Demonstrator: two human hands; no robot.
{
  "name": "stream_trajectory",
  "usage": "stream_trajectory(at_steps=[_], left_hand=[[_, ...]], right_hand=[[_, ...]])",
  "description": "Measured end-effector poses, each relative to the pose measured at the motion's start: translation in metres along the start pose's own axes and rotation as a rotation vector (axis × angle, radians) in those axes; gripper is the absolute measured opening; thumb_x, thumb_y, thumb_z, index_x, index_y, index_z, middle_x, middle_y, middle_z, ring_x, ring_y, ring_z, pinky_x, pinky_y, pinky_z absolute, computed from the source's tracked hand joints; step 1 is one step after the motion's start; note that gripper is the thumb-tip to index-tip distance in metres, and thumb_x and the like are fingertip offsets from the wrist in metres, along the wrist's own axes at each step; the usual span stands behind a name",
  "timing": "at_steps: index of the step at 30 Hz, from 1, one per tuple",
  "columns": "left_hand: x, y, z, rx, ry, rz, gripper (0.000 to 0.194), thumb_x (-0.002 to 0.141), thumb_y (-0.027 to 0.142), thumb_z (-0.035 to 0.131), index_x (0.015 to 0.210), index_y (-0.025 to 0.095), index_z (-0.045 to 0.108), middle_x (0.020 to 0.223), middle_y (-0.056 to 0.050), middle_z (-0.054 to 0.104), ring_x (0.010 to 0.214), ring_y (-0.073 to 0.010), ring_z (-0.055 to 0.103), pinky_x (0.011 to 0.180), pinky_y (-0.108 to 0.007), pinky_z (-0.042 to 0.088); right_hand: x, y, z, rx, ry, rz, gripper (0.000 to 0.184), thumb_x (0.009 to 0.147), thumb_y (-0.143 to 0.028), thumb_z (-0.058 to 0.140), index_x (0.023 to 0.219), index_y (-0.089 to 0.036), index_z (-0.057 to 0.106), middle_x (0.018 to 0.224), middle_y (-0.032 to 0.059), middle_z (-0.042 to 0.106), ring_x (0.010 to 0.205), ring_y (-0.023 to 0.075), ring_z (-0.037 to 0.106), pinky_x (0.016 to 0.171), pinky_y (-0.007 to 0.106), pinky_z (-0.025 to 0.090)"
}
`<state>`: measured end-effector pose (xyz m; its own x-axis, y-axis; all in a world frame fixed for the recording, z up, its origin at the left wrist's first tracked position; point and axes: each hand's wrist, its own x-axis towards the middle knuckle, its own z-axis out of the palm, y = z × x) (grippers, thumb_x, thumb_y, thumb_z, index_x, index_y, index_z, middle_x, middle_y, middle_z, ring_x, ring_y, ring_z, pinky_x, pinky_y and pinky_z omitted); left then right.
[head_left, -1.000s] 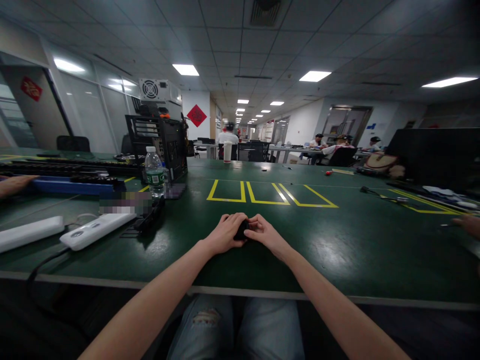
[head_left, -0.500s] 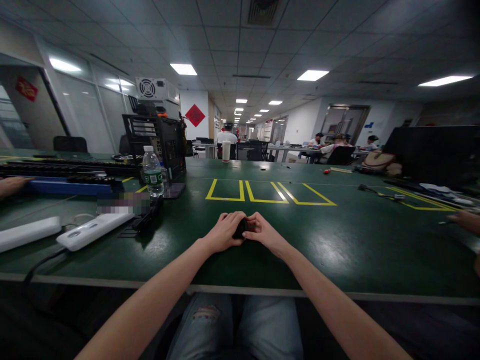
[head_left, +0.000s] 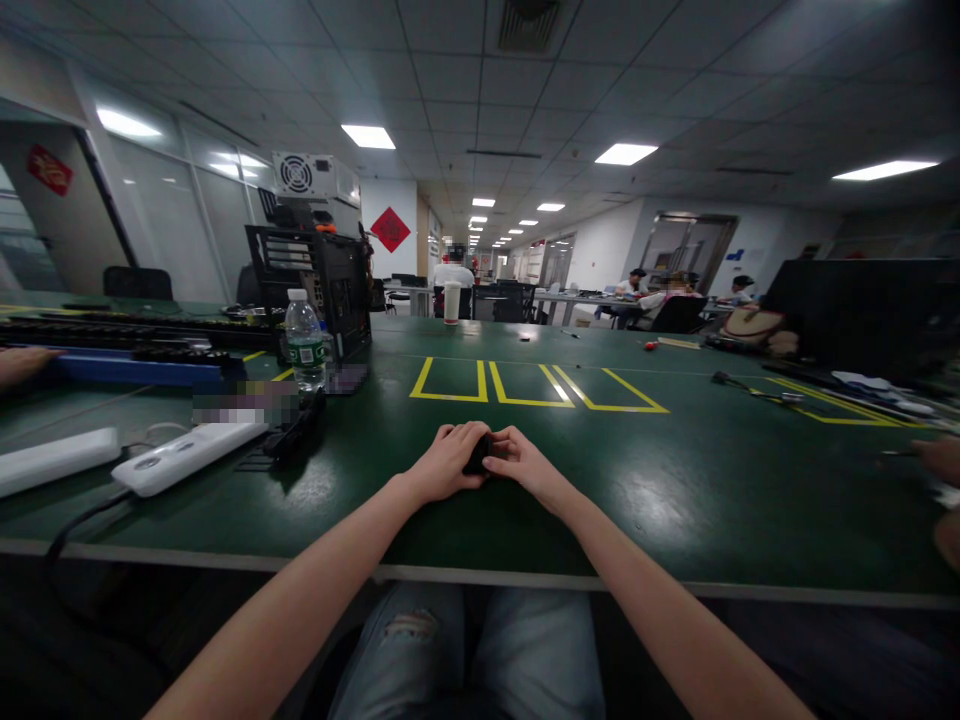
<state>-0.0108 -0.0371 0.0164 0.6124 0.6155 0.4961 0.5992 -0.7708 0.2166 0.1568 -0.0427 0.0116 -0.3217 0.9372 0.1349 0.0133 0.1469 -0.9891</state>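
A small black object (head_left: 478, 456) is held between my two hands, low over the green table (head_left: 450, 520) near its front edge. My left hand (head_left: 452, 460) wraps round it from the left, fingers closed over its top. From the right, my right hand (head_left: 519, 463) pinches its side with thumb and fingertips. Most of the object is covered by my fingers, and its exact kind cannot be made out. Beyond my hands, yellow tape outlines (head_left: 450, 398) mark the tabletop.
To the left are a white power strip (head_left: 187, 455), a water bottle (head_left: 305, 345) and a black computer case (head_left: 330, 280). A white cup (head_left: 451, 303) stands at the back. Another person's hand (head_left: 941, 460) is at the right edge, another person's hand (head_left: 26, 365) at the left.
My hands stay closed round the black object, almost in the same place. The other person's hand at the right edge has shifted slightly.
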Motion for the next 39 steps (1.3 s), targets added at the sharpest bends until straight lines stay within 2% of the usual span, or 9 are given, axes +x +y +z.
stream_trajectory(at_steps=[3,9,17,22,29,35,39], left_hand=[[-0.0002,-0.0003,0.0002,0.000,0.000,0.005,0.055,0.064,0.020,0.061,0.112,0.022,0.033,0.115,-0.007,0.047,0.105,-0.0245,0.046,0.089,-0.040,0.028],[0.0007,-0.0009,0.0020,0.004,0.003,0.010,0.056,0.064,0.021,0.062,0.113,0.022,0.033,0.116,-0.008,0.046,0.107,-0.0246,0.044,0.090,-0.040,0.027],[0.0004,-0.0022,0.0030,0.004,0.007,0.001,0.055,0.063,0.022,0.062,0.111,0.022,0.034,0.116,-0.008,0.047,0.107,-0.0252,0.044,0.090,-0.040,0.027],[0.0004,-0.0009,0.0019,0.005,0.009,0.008,0.056,0.065,0.023,0.062,0.113,0.022,0.033,0.115,-0.008,0.048,0.105,-0.0243,0.045,0.090,-0.039,0.028],[0.0007,-0.0009,0.0012,0.009,0.005,0.012,0.057,0.064,0.022,0.063,0.114,0.022,0.033,0.118,-0.008,0.046,0.107,-0.0250,0.044,0.090,-0.040,0.028],[0.0015,-0.0008,0.0019,0.009,0.005,0.006,0.057,0.063,0.021,0.063,0.112,0.021,0.033,0.116,-0.008,0.047,0.106,-0.0248,0.045,0.090,-0.039,0.028],[0.0018,-0.0012,0.0022,0.004,0.005,0.000,0.056,0.064,0.022,0.063,0.112,0.021,0.034,0.113,-0.007,0.049,0.104,-0.0246,0.046,0.089,-0.039,0.029]], right_hand=[[-0.0030,-0.0021,-0.0010,-0.006,-0.018,-0.027,0.045,0.052,-0.024,0.075,0.086,-0.022,0.047,0.078,-0.0033,0.056,0.084,0.0158,0.055,0.081,0.035,0.043],[-0.0030,-0.0048,0.0025,0.010,0.016,0.004,0.028,0.066,-0.038,0.064,0.081,-0.022,0.047,0.078,-0.0017,0.056,0.077,0.0144,0.056,0.072,0.034,0.047],[0.0012,-0.0019,0.0019,0.026,0.028,0.029,0.033,0.061,-0.036,0.068,0.084,-0.019,0.051,0.089,0.0026,0.057,0.085,0.0168,0.056,0.078,0.036,0.046],[-0.0006,-0.0022,-0.0005,0.031,0.005,-0.027,0.040,0.053,-0.026,0.074,0.083,-0.021,0.049,0.086,-0.0015,0.056,0.088,0.0159,0.055,0.082,0.035,0.043],[-0.0006,-0.0018,0.0016,0.047,0.008,0.010,0.028,0.067,-0.038,0.063,0.084,-0.022,0.048,0.080,-0.0011,0.056,0.081,0.0144,0.056,0.076,0.033,0.045],[0.0035,0.0028,0.0009,0.039,0.028,0.042,0.031,0.065,-0.039,0.064,0.085,-0.020,0.049,0.088,0.0023,0.055,0.085,0.0161,0.055,0.078,0.035,0.045],[0.0018,0.0013,-0.0007,0.022,-0.008,0.000,0.033,0.061,-0.035,0.069,0.084,-0.020,0.049,0.087,0.0009,0.056,0.085,0.0166,0.055,0.077,0.036,0.046]])
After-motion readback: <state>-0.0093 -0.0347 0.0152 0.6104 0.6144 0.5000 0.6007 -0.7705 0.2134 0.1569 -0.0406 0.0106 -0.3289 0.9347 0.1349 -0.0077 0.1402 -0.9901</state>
